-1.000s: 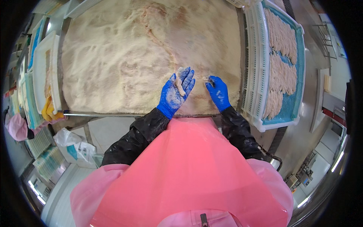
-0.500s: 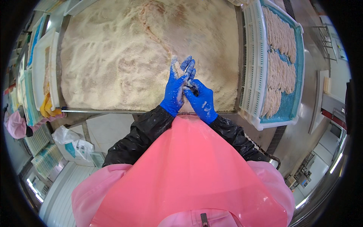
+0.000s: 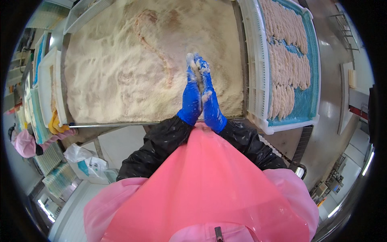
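My left hand [image 3: 191, 94] and my right hand [image 3: 211, 94], in blue gloves caked with pale crumbs, are pressed palm to palm with fingers straight and pointing away from me. Between the palms shows a narrow band of crumb-coated stuff; I cannot make out what it is. Both hands are over the near part of a wide metal-edged bin of pale crumbs [image 3: 109, 80]. Beyond and left of my fingers, a long, thin pinkish strip, perhaps raw meat [image 3: 155, 49], lies in the crumbs.
At the right, stacked white trays [image 3: 258, 72] hold a blue-lined top one with rows of crumb-coated strips [image 3: 290, 64]. A white tub [image 3: 48, 76] with a yellow glove [image 3: 56, 123] at its near end stands left. Another person's pink sleeve [image 3: 25, 144] is at far left.
My hands have gone from fingers interlaced and bent to flat palms pressed together. The view has shifted slightly, so the bin and the trays sit further left in the picture.
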The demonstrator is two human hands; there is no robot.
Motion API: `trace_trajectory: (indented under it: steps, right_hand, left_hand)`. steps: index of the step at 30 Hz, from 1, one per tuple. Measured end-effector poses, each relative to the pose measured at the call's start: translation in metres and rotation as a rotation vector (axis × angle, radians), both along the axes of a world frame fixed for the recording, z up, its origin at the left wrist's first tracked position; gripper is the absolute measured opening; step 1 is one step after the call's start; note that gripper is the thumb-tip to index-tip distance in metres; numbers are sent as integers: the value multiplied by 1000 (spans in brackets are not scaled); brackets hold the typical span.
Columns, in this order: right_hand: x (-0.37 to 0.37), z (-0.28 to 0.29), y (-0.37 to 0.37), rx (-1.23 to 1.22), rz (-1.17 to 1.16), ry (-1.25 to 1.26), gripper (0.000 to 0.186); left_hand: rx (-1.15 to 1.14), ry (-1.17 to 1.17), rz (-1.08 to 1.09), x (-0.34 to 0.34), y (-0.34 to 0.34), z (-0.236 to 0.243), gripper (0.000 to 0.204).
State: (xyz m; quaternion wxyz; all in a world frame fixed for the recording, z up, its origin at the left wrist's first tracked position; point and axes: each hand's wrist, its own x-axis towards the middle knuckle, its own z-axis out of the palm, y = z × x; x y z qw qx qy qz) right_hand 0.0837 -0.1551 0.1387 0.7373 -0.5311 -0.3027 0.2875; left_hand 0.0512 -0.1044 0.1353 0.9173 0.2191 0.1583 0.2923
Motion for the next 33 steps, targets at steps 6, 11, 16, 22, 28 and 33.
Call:
trace_trajectory:
  steps: [6, 11, 16, 22, 28, 33]
  right_hand:
    - [17, 36, -26, 114, 10, 82, 73]
    - [31, 32, -39, 267, -41, 304, 72]
    - [66, 58, -79, 70, -31, 84, 69]
    - [111, 66, -141, 163, -283, 467, 48]
    - [189, 53, -267, -1, -227, 274, 65]
    - [226, 34, -311, -344, -205, 37, 59]
  left_hand:
    - [92, 12, -3, 15, -22, 7, 58]
    - [338, 272, -177, 15, -43, 8, 60]
    - [41, -61, -22, 55, -75, 68, 60]
    - [301, 311, -414, 81, -113, 13, 56]
    - [342, 324, -297, 106, -131, 52, 55]
    - [590, 302, -100, 100, -113, 45, 57]
